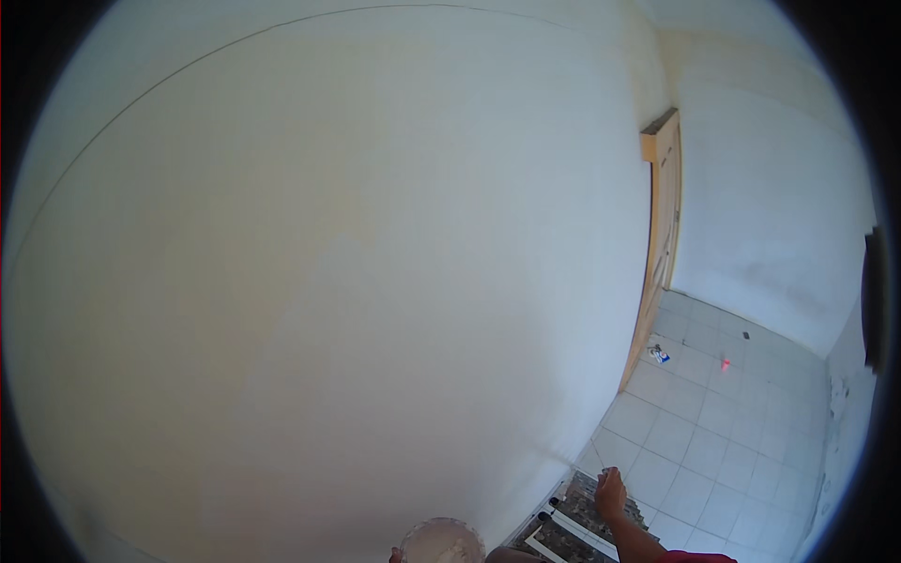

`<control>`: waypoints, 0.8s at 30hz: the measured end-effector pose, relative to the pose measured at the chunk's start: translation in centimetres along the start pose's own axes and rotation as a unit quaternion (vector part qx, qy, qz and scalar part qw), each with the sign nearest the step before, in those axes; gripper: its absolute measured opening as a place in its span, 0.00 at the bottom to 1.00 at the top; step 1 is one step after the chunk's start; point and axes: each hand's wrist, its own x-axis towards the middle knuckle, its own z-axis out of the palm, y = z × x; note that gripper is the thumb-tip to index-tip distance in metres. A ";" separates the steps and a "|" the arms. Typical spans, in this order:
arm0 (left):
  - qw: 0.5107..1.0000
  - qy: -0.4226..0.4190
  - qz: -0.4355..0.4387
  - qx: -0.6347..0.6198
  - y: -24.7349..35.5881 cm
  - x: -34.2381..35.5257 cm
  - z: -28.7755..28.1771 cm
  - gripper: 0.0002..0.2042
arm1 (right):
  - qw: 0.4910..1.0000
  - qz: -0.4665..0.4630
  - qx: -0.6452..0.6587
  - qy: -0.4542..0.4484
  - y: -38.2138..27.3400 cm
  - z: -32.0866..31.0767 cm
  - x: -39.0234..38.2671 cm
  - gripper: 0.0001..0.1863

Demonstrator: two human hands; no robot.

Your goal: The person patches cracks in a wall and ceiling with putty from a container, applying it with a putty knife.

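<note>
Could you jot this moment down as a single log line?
Left hand: partly visible beside round tub, grip unclear | Right hand: curled, contents unclear | Background: patchy wall, tiled floor

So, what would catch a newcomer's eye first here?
The huge pale wall, yellowish in patches, filling the left and middle. Next, the wooden door at its right end. Then, at the bottom edge, a round tub of pale material, with the left grip at its left side.

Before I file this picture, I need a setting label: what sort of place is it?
Most likely an indoor room, perhaps in a house: a large wall with yellowish and white areas, a wooden door and a floor of pale square tiles show it.
</note>
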 end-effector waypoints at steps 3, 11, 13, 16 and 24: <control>0.994 -0.069 -0.044 0.067 0.5 3.2 2.8 0.45 | 0.999 0.034 -0.012 0.000 1.7 0.9 -1.3 0.12; 0.958 -0.193 -0.055 0.203 -0.3 7.5 13.4 0.49 | 0.996 0.079 0.015 -0.048 0.1 -0.1 -2.4 0.14; 0.953 -0.220 -0.075 0.195 -0.5 8.5 14.2 0.48 | 0.992 0.098 -0.004 -0.078 -1.5 -0.6 -3.1 0.15; 0.951 -0.206 -0.082 0.216 0.2 7.4 13.0 0.47 | 0.993 0.079 -0.005 -0.085 -2.1 -0.1 -4.4 0.15; 0.980 -0.109 -0.086 0.142 0.0 3.7 13.2 0.46 | 0.974 0.152 -0.008 -0.165 -2.3 -0.8 -6.8 0.14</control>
